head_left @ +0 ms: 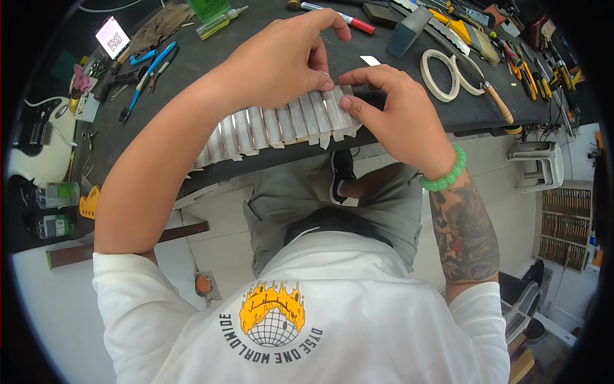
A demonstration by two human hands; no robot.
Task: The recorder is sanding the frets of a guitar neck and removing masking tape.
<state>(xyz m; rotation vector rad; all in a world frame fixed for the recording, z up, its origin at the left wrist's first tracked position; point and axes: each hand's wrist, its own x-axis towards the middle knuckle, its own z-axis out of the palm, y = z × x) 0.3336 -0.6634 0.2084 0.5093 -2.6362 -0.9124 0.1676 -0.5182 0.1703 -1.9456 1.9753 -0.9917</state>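
Observation:
A guitar neck [275, 125] lies along the near edge of the workbench, its fretboard covered in pale strips of masking tape with thin fret lines showing between them. Several torn tape ends hang over its near side. Above its right part, my left hand [284, 61] is closed, thumb and a finger pinched on what looks like a strip of masking tape [324, 75], mostly hidden; the index finger arches away. My right hand [403, 115] reaches in from the right. Its thumb touches the taped surface, and the index finger is spread a little apart from it.
Tape rolls [440, 75] and a wooden-handled tool [499, 105] lie right of my hands. Behind are a red-capped marker [348, 21], a dark block [409, 31] and hand tools. Leftward sit a blue brush [147, 80], a lit phone [112, 36] and a white guitar body [48, 153].

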